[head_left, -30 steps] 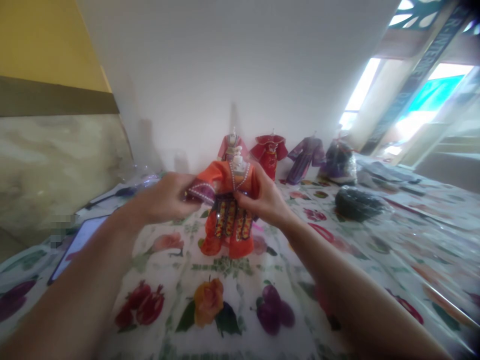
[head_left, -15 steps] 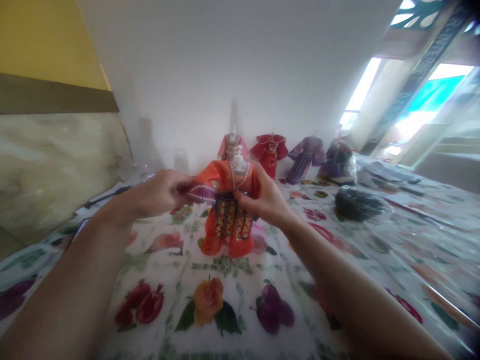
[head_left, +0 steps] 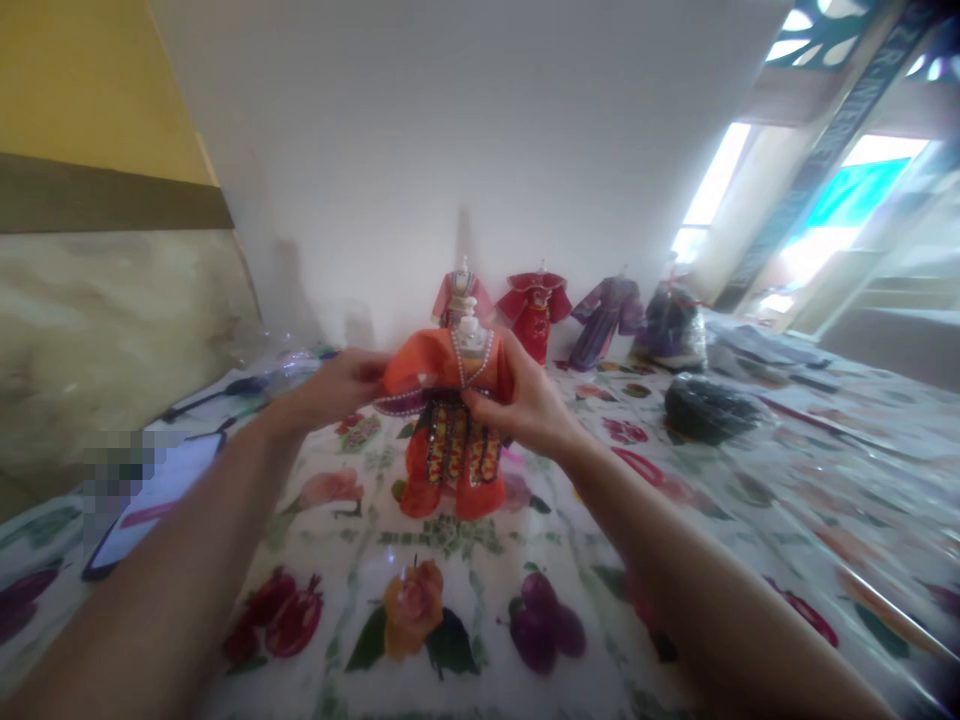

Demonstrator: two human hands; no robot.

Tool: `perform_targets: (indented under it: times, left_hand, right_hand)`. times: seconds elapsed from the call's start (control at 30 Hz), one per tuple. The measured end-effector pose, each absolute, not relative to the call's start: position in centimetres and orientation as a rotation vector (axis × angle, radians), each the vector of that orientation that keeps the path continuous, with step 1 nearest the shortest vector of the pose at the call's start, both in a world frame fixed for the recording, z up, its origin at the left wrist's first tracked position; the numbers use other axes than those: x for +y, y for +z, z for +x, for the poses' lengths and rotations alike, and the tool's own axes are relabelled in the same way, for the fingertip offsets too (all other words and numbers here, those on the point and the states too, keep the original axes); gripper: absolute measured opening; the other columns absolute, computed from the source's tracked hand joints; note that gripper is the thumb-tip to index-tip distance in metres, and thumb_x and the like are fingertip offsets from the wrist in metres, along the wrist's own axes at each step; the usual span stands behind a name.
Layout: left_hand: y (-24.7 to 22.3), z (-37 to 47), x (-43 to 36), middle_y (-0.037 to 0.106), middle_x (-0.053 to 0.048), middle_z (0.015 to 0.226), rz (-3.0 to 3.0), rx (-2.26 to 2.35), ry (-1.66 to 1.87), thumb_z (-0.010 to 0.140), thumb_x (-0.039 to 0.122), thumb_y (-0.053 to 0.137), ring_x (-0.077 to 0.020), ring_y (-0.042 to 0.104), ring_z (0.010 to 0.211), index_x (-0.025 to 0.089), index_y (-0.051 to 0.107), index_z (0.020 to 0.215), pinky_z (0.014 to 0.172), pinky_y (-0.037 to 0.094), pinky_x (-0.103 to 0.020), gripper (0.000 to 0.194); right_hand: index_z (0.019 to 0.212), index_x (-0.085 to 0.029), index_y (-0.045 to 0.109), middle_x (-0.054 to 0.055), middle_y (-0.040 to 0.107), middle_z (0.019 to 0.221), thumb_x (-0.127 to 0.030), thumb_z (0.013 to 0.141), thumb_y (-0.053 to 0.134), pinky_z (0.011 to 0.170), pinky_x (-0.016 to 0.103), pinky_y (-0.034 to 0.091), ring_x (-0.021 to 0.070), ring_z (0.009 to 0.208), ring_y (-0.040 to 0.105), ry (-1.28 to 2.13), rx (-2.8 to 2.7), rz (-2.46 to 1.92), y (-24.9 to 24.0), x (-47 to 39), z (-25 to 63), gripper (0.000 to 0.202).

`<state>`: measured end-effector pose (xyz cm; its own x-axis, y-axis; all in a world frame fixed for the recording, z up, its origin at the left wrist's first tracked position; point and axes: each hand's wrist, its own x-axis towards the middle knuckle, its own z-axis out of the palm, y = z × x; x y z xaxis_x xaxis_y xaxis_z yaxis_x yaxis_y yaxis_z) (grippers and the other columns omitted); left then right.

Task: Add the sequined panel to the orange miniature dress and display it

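Observation:
A small orange doll costume stands upright on a white form in the middle of the table, trimmed with pearl-like beads at the neckline and patterned panels down the front. My left hand pinches the wide orange sleeve at its outer edge and holds it out to the left. The sleeve's purple, beaded cuff hangs just below those fingers. Around the costume's right side wraps my right hand, its thumb pressing on the front at the waist. Its other fingers are hidden behind the cloth.
Behind stand a pink costume, a red costume and a purple costume near the wall. A plastic-wrapped dark bundle lies right. A phone lies left on the fruit-and-flower-print tablecloth.
My left hand has shifted a little, and the orange sleeve now spreads wider, with its cuff lower. The phone at left has come into fuller view. My right hand keeps its hold.

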<state>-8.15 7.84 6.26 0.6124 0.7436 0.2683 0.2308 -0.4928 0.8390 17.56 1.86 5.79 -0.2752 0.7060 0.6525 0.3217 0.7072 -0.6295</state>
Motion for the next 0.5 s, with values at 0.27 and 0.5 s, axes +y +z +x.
perform_targets:
  times: [0.27,0.5]
  left_hand:
    - [4.3,-6.0,8.2,0.072,-0.003,0.07,1.501,0.61,1.066,0.06,0.026,0.087,-0.0119,0.061,0.056,0.015,0.078,0.082,0.053,0.047,-0.021,0.026]
    - [3.7,-5.2,8.3,0.073,-0.005,0.071,1.323,0.633,1.121,0.054,0.022,0.084,-0.0191,0.069,0.067,0.014,0.079,0.08,0.064,0.056,-0.027,0.027]
  right_hand:
    - [0.141,-0.023,0.044,0.004,0.065,0.111,-0.016,0.077,0.065,0.087,0.038,0.053,0.0217,0.096,0.063,0.478,-1.895,-0.802,6.0,1.5,17.6,0.068]
    - [0.14,-0.022,0.045,0.004,0.065,0.109,-0.015,0.077,0.065,0.082,0.035,0.053,0.0205,0.092,0.062,0.488,-1.907,-0.796,6.1,1.5,17.6,0.067]
